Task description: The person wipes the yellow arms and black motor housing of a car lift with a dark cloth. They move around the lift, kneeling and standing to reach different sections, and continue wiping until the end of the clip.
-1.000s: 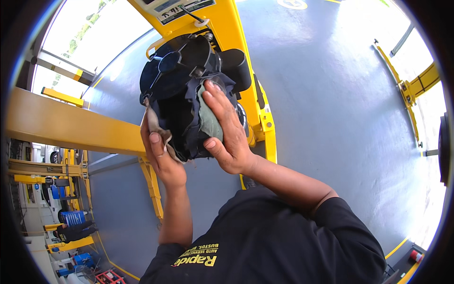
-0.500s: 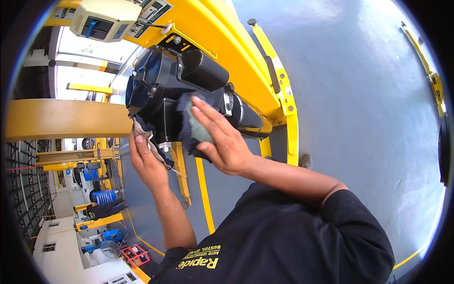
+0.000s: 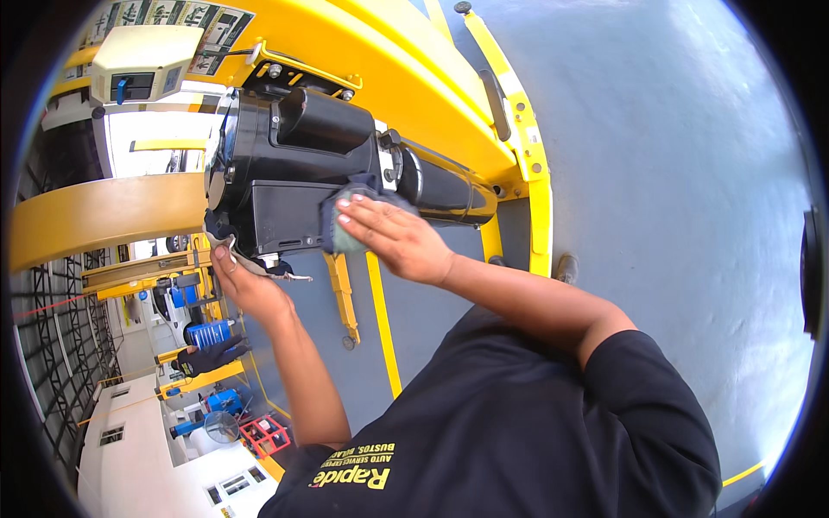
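Observation:
A black electric motor unit (image 3: 246, 129) is mounted on a yellow lift column (image 3: 397, 60), with a black box (image 3: 289, 207) on its near side and a black cylinder (image 3: 440, 188) reaching to the right. My right hand (image 3: 401, 244) presses a dark blue and grey-green rag (image 3: 345, 226) to the right part of the box, fingers stretched over the cloth. At the unit's lower left corner, my left hand (image 3: 255, 292) is closed on a beige and dark rag (image 3: 237, 252), which touches the casing. Part of each rag is hidden by fingers.
A cream control box (image 3: 147, 56) sits on the column at upper left. Below it a yellow beam (image 3: 112, 216) runs leftward. Yellow lift arms (image 3: 522, 129) stand on the grey floor (image 3: 656, 216). Far at lower left are another person (image 3: 207, 356) and a red cart (image 3: 265, 436).
The view has shifted, bringing the box's front into sight. My right hand and its rag have moved down along the box. My left hand keeps its rag at the lower left corner.

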{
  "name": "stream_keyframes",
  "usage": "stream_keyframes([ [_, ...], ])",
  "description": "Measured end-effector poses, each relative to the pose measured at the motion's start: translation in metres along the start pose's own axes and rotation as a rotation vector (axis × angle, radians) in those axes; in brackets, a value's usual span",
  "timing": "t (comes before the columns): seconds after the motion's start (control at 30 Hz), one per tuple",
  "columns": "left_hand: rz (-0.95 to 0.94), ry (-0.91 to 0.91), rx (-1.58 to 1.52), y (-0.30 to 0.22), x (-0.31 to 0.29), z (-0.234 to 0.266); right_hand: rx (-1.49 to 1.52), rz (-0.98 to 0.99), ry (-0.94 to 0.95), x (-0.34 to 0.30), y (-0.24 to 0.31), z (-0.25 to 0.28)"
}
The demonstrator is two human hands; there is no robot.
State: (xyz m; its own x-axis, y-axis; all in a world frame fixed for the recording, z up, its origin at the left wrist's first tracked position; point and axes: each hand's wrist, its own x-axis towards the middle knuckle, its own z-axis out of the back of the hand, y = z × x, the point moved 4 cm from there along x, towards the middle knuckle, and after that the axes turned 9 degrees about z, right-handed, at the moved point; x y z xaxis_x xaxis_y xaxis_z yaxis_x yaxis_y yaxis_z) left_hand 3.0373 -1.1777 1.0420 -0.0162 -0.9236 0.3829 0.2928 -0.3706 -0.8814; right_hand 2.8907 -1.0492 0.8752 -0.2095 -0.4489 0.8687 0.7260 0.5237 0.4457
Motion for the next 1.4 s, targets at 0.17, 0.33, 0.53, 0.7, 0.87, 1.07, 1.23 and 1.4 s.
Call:
stream_keyframes([
  [0.17, -0.004, 0.011, -0.031, 0.011, 0.006, 0.005, 0.151, -0.341, 0.019, 0.004, -0.008, 0.041],
  [0.33, -0.033, -0.038, -0.14, -0.021, 0.021, 0.007, 0.282, -0.069, -0.15, 0.068, 0.034, 0.019],
  [0.53, -0.336, 0.332, 0.214, -0.103, 0.046, -0.043, 0.449, -0.496, -0.184, 0.04, 0.042, -0.014],
  [0.7, -0.491, 0.656, 0.533, -0.104, 0.046, -0.087, 1.042, -1.014, -0.422, 0.02, 0.042, -0.03],
  [0.87, -0.495, 0.468, 0.298, -0.111, 0.052, -0.04, 1.678, -1.326, -0.523, 0.032, 0.031, -0.037],
  [1.07, -0.356, 0.378, 0.118, -0.052, 0.052, 0.017, 1.968, -1.373, -0.4, 0.043, 0.025, -0.055],
  [1.23, -0.081, 0.283, -0.041, 0.02, 0.06, 0.056, 2.192, -1.312, -0.357, 0.039, 0.013, -0.08],
  [1.4, 0.234, 0.258, -0.181, 0.112, 0.049, 0.07, 2.181, -1.34, -0.375, 0.003, 0.0, -0.085],
])
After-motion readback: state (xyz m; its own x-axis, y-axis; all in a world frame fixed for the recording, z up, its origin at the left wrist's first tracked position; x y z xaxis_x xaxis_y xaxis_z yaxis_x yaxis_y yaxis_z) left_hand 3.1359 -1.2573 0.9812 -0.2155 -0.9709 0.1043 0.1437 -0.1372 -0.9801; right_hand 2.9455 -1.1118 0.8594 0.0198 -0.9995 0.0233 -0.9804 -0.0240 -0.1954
